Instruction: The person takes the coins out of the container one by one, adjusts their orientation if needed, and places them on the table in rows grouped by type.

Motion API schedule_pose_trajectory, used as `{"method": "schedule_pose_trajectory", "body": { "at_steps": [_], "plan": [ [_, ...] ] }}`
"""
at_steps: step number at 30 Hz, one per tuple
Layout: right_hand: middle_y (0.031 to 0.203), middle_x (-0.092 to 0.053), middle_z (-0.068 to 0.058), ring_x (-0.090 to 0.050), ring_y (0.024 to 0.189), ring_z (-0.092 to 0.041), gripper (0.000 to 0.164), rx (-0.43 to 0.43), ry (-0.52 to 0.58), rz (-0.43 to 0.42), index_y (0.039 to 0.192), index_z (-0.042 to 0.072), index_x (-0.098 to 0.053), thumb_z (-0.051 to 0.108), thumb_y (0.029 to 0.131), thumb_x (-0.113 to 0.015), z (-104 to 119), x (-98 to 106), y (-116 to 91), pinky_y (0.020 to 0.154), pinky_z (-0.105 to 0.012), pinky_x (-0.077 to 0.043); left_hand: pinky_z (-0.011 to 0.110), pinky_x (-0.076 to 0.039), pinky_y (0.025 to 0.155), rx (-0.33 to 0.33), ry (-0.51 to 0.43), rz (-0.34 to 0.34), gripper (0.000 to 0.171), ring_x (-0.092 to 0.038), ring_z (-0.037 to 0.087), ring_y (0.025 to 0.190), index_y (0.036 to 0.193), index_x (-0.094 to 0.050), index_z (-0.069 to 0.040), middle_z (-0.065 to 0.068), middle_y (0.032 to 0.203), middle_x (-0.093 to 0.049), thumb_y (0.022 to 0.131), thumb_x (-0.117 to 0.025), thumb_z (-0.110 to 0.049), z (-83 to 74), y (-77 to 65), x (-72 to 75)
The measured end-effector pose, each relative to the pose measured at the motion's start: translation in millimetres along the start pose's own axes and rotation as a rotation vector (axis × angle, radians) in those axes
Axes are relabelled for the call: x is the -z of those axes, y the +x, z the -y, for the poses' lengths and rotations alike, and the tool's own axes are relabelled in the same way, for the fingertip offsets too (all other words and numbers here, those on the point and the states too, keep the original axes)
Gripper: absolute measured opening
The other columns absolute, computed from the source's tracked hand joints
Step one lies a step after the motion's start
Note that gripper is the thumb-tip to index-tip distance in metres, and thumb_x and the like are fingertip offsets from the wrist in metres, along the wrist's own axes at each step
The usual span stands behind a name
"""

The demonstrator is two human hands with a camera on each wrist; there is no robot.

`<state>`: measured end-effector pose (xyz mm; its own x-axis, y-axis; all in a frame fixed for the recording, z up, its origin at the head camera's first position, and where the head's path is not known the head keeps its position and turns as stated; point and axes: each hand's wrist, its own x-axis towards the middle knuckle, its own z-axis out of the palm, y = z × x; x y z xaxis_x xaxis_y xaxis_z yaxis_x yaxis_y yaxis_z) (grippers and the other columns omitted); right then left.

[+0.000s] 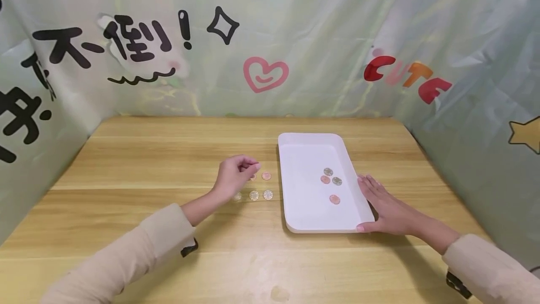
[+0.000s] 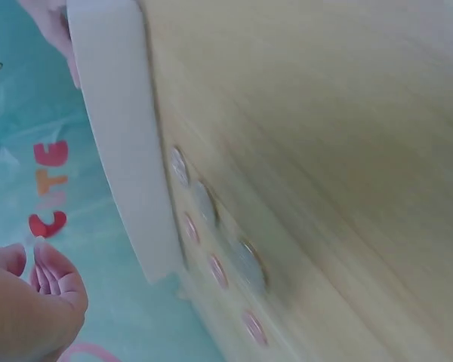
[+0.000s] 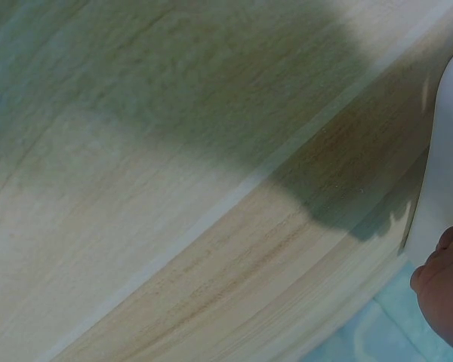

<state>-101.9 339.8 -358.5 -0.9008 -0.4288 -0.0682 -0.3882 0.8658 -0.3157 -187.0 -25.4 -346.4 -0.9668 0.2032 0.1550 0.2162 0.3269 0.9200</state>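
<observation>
My left hand (image 1: 236, 175) is over two short rows of coins on the table, its fingers curled and its thumb close to the index fingertip. No coin shows between the tips in the left wrist view. The farther row has copper coins (image 1: 266, 176); the nearer one has silver-coloured coins (image 1: 267, 194). In the head view the hand hides part of the farther row. To their right lies a white rectangular tray (image 1: 301, 215), holding copper coins (image 1: 334, 199) and silver-coloured coins (image 1: 328, 171). My right hand (image 1: 386, 208) rests against its right side, fingers extended along the wall, thumb at the near right corner.
The wooden table (image 1: 168, 144) reaches back to a printed cloth (image 1: 316, 60) hung behind it and along both sides. The tray's raised wall (image 2: 121, 136) stands close beside the coins.
</observation>
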Motion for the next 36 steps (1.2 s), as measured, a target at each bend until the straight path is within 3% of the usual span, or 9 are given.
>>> {"method": "schedule_pose_trajectory", "body": {
  "at_steps": [6,10,19,30,36],
  "plan": [
    [0.148,-0.017,-0.033,-0.007,0.141,-0.041,0.113,0.008,-0.012,-0.005,0.144,-0.010,-0.012,0.054,0.072,-0.071,0.7,-0.5,1.0,0.096,0.000,0.014,0.023,-0.052,0.057,0.005,-0.076,0.044,0.015,-0.063,0.035,0.073,0.091,-0.068,0.004,0.022,0.081,-0.067,0.085,-0.065,-0.009,-16.6,3.9,-25.9],
    [0.147,-0.017,-0.034,-0.007,0.141,-0.041,0.113,0.014,-0.021,-0.009,0.143,-0.011,-0.012,0.054,0.072,-0.070,0.4,0.0,1.2,0.097,0.000,0.014,0.019,-0.050,0.057,0.008,-0.118,0.079,0.015,-0.063,0.036,0.075,0.092,-0.067,0.004,0.020,0.081,-0.067,0.086,-0.064,-0.009,-25.1,6.1,-45.5],
    [0.147,-0.017,-0.034,-0.004,0.142,-0.038,0.113,0.020,-0.021,-0.009,0.144,-0.010,-0.012,0.054,0.072,-0.070,0.3,-0.7,0.8,0.098,0.000,0.014,0.014,-0.049,0.057,-0.024,-0.185,0.117,0.016,-0.058,0.007,0.062,0.094,-0.066,0.005,0.019,0.083,-0.067,0.085,-0.064,-0.008,-34.6,9.2,-89.4],
    [0.148,-0.016,-0.033,-0.009,0.140,-0.044,0.112,0.009,-0.018,-0.005,0.144,-0.009,-0.013,0.055,0.072,-0.070,0.7,0.1,1.8,0.098,-0.004,0.014,0.008,-0.042,0.056,-0.044,-0.071,0.133,0.013,-0.050,0.000,0.062,0.089,-0.068,0.002,0.010,0.077,-0.067,0.082,-0.069,-0.009,-34.6,17.3,-151.9],
    [0.148,-0.016,-0.034,-0.008,0.140,-0.044,0.112,0.011,-0.014,-0.004,0.144,-0.009,-0.013,0.055,0.072,-0.070,0.3,-1.1,1.2,0.098,-0.004,0.014,0.009,-0.040,0.049,0.112,-0.009,0.190,0.010,-0.054,0.004,0.054,0.082,-0.068,0.001,0.007,0.068,-0.065,0.077,-0.073,-0.005,-31.3,13.8,-173.5]
  ]
}}
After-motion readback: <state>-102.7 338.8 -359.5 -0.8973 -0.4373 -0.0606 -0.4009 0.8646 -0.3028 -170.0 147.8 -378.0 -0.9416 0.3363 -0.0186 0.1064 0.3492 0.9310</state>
